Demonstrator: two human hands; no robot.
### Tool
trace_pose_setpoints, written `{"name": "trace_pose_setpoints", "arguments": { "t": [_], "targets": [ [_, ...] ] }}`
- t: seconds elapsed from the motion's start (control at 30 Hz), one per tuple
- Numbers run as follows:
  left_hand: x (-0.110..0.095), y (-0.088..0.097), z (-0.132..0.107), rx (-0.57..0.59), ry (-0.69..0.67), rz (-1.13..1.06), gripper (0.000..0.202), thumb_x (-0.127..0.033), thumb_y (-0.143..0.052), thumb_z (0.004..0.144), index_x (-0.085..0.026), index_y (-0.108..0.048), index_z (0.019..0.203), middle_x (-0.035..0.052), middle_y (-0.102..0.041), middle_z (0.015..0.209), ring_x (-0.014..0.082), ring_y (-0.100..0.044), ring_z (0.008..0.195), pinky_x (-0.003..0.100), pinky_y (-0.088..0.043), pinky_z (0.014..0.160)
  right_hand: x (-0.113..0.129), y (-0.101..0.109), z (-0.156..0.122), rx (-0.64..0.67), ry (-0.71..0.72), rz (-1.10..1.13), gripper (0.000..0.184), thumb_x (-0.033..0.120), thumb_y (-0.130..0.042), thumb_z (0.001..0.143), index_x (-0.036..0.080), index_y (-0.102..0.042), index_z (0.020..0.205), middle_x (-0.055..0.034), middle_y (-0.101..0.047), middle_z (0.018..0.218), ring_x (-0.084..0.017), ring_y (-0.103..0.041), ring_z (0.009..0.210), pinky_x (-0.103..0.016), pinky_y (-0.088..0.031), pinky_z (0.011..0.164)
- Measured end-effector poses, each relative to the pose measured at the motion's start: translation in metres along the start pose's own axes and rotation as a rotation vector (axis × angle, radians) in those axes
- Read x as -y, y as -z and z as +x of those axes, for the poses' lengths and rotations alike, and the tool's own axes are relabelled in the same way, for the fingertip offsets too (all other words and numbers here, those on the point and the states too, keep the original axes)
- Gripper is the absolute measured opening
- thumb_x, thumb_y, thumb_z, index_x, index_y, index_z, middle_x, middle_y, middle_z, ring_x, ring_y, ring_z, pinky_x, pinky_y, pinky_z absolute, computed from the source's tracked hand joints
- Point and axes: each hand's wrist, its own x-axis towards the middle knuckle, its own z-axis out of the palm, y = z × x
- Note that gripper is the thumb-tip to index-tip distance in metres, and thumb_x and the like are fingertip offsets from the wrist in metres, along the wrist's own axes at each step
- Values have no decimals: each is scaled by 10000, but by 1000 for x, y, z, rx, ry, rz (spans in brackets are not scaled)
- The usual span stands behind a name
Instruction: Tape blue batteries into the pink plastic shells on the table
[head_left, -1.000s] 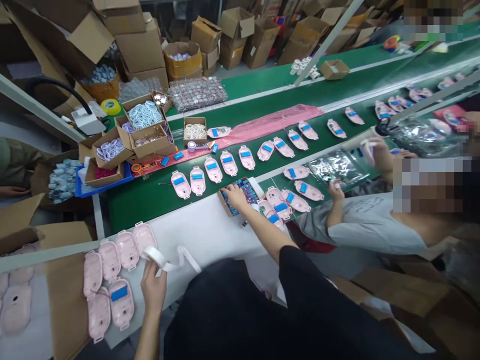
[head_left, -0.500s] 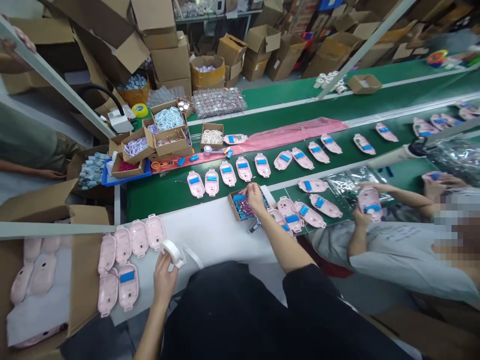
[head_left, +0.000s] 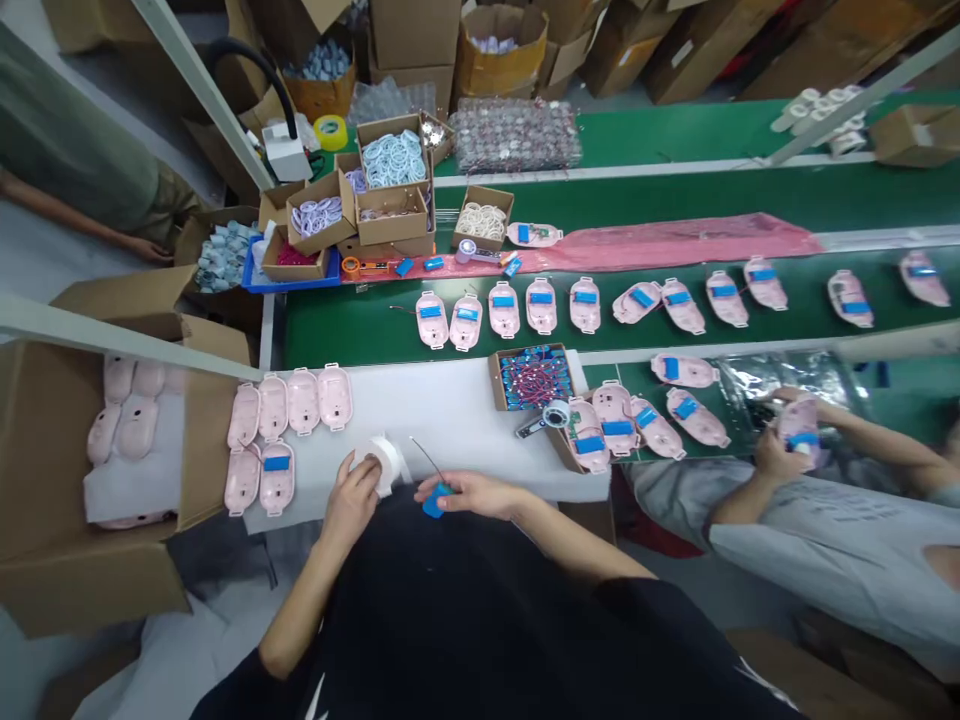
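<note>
My left hand [head_left: 354, 494] is closed on a roll of white tape [head_left: 385, 462] at the front edge of the white work surface [head_left: 420, 400]. Close by on its right, my right hand [head_left: 472, 494] pinches a blue battery pack [head_left: 436, 500] with a thin dark wire sticking up from it. On the left, several pink plastic shells [head_left: 303, 400] lie in two rows; one front shell [head_left: 277, 478] has a blue pack inside. An open cardboard box [head_left: 534, 378] of blue packs with red wires stands ahead of my right hand.
Pink shells with blue packs [head_left: 541, 305] line the green conveyor [head_left: 330, 335]. More shells [head_left: 616, 420] crowd the right side beside a small handheld part [head_left: 543, 418]. A co-worker's hands [head_left: 784, 450] hold a shell there. A large carton [head_left: 214, 440] of shells stands left.
My right hand has come from the box of packs back toward my body, now with a blue pack in it. The tape roll in my left hand has moved right, and the view has shifted.
</note>
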Motion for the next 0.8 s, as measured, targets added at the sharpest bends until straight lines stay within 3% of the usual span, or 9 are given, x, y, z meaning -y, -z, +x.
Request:
{"name": "trace_pose_setpoints", "arguments": {
  "t": [0.1,0.2,0.33,0.4,0.47,0.53,0.63,0.73,0.8],
  "targets": [
    [-3,9,-4,46,4,50,504,-24,-441,880,-212,-705,1265,97,-709,1266,304,-510,1397,497,-498,1149,10,-1,-2,62,2,-92,384,284,-880,667,292,-718,1015,-84,-772,1102,-291,-717,1126,-448,-559,1000],
    [-6,18,-6,111,-3,96,533,-28,-449,890,-261,-694,1302,90,-697,1293,325,-452,1445,467,-562,1068,27,1,5,-5,68,-186,386,426,-827,741,258,-692,1061,-50,-768,999,-253,-727,988,-394,-567,907],
    [-14,29,-6,186,-41,121,528,-41,-462,913,-300,-685,1316,89,-702,1289,343,-423,1466,444,-602,993,63,1,18,-147,224,-657,295,500,-756,845,213,-704,885,6,-704,757,-167,-622,696,-272,-466,701],
    [-18,34,-5,209,-69,109,526,-40,-464,918,-299,-682,1320,92,-703,1281,350,-426,1469,433,-616,958,74,-1,28,-124,246,-855,287,480,-758,857,212,-684,782,26,-650,654,-137,-540,599,-259,-398,638],
    [-20,38,-4,196,-71,70,528,-38,-469,922,-314,-676,1322,86,-708,1260,346,-420,1484,433,-617,956,75,-3,41,-82,234,-918,296,455,-786,832,213,-661,718,35,-599,588,-128,-498,562,-262,-377,623],
    [-18,40,-4,141,-53,19,533,-37,-489,923,-345,-673,1317,70,-722,1219,331,-428,1487,443,-605,989,63,-8,57,-68,206,-813,308,476,-805,805,214,-667,721,30,-593,588,-144,-531,593,-267,-413,649],
    [-10,40,-7,81,-36,-14,558,-37,-524,918,-382,-658,1335,58,-736,1189,317,-469,1458,450,-584,1031,28,-18,77,-96,170,-379,394,587,-814,762,219,-707,855,2,-672,721,-200,-648,756,-312,-518,761],
    [-1,34,-14,139,-26,18,571,-64,-537,927,-374,-625,1398,80,-732,1233,340,-484,1443,467,-593,1007,-15,-29,88,-246,148,41,494,672,-795,749,219,-705,926,-37,-718,848,-238,-699,877,-390,-576,853],
    [3,28,-19,183,-4,26,549,-78,-521,937,-353,-632,1399,90,-735,1220,351,-489,1440,478,-598,986,-37,-32,95,-332,126,190,481,663,-799,757,219,-697,912,-57,-727,882,-249,-714,903,-415,-595,868]
  ]
}}
